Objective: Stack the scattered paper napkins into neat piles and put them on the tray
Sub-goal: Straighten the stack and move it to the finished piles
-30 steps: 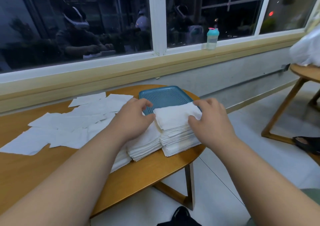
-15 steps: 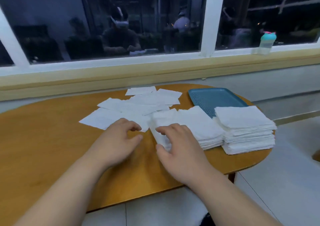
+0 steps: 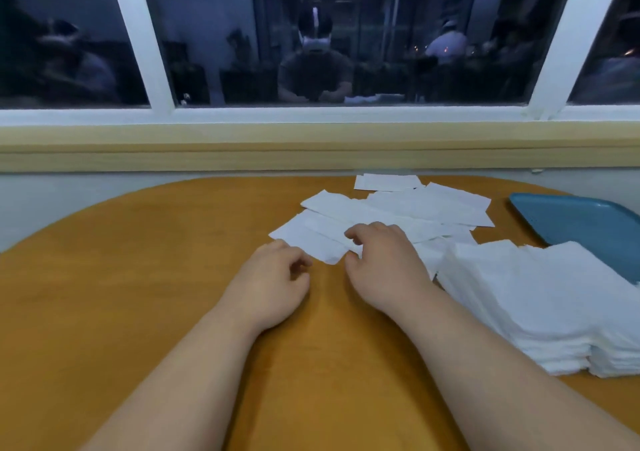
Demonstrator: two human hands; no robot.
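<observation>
Several loose white paper napkins (image 3: pixel 415 205) lie overlapping on the round wooden table (image 3: pixel 138 277), beyond my hands. My right hand (image 3: pixel 381 263) lies on the nearest napkin (image 3: pixel 308 239), its fingers on top and its thumb at the napkin's near edge, pinching it. My left hand (image 3: pixel 273 277) rests on the wood just left of that napkin's corner, fingers loosely curled and holding nothing. Thick neat stacks of napkins (image 3: pixel 540 298) stand at the right, by the table's edge. The blue tray (image 3: pixel 581 222) sits behind the stacks at the far right, partly cut off.
A pale wooden sill (image 3: pixel 311 149) and a dark window (image 3: pixel 346 42) with reflections of seated people run behind the table. Bare wood stretches to the left and in front of my hands.
My view has swung left; the stacks and tray now sit at the right edge. Both hands left the stacks and came to the loose napkins, the right one reaching onto the nearest sheet.
</observation>
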